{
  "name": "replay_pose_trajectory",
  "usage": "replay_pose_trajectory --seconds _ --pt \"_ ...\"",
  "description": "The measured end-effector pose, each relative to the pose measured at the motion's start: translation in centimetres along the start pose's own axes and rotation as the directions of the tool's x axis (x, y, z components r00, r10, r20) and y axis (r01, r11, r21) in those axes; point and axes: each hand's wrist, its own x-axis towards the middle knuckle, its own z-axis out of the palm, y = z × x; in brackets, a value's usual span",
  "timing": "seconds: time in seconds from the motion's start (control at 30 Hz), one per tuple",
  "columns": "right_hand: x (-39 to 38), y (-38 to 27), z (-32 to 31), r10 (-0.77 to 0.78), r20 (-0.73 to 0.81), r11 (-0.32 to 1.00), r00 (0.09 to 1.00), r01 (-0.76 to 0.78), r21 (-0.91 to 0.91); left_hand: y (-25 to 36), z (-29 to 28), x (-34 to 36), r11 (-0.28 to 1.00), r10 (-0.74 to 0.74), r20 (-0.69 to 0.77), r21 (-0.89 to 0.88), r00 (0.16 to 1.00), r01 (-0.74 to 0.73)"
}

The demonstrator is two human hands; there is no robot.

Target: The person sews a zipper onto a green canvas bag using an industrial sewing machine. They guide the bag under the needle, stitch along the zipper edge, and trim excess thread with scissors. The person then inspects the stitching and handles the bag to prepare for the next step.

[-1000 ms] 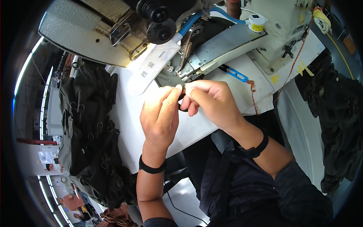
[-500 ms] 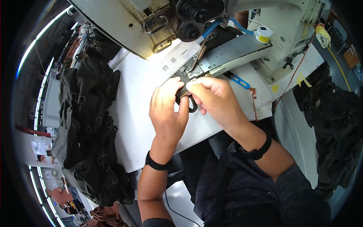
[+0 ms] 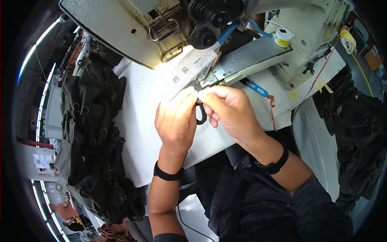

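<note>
My left hand [image 3: 175,119] and my right hand [image 3: 229,115] meet with pinched fingertips just before the sewing machine's metal plate [image 3: 248,56]. Between them is a small dark strap piece [image 3: 202,116], its loop hanging below the fingers; most of it is hidden. Above my hands are the white guard plate [image 3: 189,68] and the machine head [image 3: 117,24]. A blue slotted tool [image 3: 254,88], tied to twisted red cord [image 3: 271,105], lies on the white table [image 3: 141,149] to the right of the needle area.
Piles of dark bags with metal rings [image 3: 90,145] lie at the left, and more dark fabric [image 3: 350,133] is at the far right. A coiled yellow hose [image 3: 347,42] hangs at the upper right. A person in a pink top [image 3: 64,210] is in the background at lower left.
Since half a second ago, my left fingertips have drawn in toward my right ones, covering the zipper teeth that showed then. Over the second, both hands have shifted slightly rightward in view.
</note>
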Motion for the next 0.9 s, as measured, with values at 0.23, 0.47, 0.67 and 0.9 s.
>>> replay_pose_trajectory --seconds 0.23,0.47,0.67,0.9 --pt "0.1 -0.7 -0.4 0.073 0.009 0.984 0.997 -0.074 0.16 -0.2 0.7 0.6 0.999 0.005 -0.028 0.044 1.0 -0.004" --pt "-0.6 -1.3 -0.6 0.212 0.076 0.916 0.974 -0.225 0.332 -0.1 0.8 0.8 0.998 -0.016 -0.017 0.053 1.0 0.017" --pt "-0.7 -1.1 -0.6 0.26 0.119 0.803 0.958 -0.283 0.524 0.3 1.1 1.0 0.995 -0.05 -0.037 0.086 0.998 0.053" --pt "-0.9 -1.3 -0.9 0.218 0.123 0.858 0.968 -0.25 0.449 0.2 1.2 1.0 0.994 -0.074 -0.032 0.082 0.997 0.076"
